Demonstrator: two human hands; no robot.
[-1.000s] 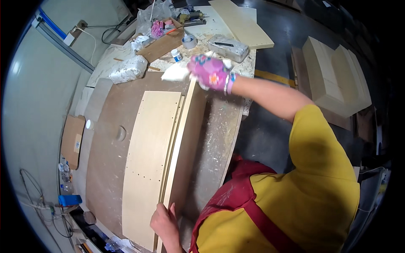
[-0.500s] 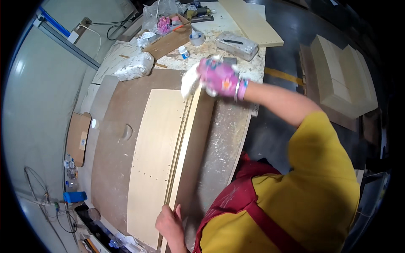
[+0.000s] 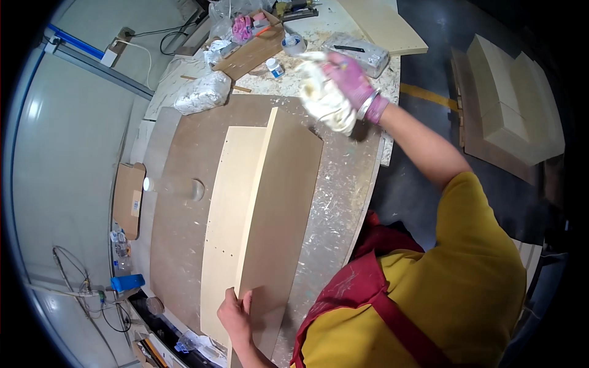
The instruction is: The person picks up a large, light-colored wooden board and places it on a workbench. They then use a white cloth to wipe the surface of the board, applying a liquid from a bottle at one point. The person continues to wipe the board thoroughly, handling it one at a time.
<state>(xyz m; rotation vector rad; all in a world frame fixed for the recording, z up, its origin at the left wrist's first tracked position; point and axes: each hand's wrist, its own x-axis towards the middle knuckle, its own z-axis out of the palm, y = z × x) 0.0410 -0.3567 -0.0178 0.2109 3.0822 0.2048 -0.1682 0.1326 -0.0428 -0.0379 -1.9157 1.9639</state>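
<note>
A long pale wooden piece lies on the brown bench: a drilled flat board point(image 3: 230, 190) with a second board point(image 3: 279, 208) standing along its right side. My bare left hand point(image 3: 236, 316) grips the standing board's top edge near its close end, thumb on one side and fingers on the other. Beyond the far end, my right hand point(image 3: 351, 80), in a pink glove, is closed on a bunched white cloth point(image 3: 325, 101). The cloth is apart from the boards and slightly blurred.
At the back are a wrapped bundle point(image 3: 204, 92), a small white bottle point(image 3: 275, 67), a tape roll point(image 3: 293, 44) and a plastic-wrapped block point(image 3: 359, 54) with a dark knife on it. A cardboard piece point(image 3: 129, 199) leans left. Stacked pale boxes point(image 3: 518, 110) stand on the right.
My right hand has lifted the cloth off the far end of the wooden piece and moved right. The piece has tilted, so the standing board's broad right face shows more. My left hand keeps its grip.
</note>
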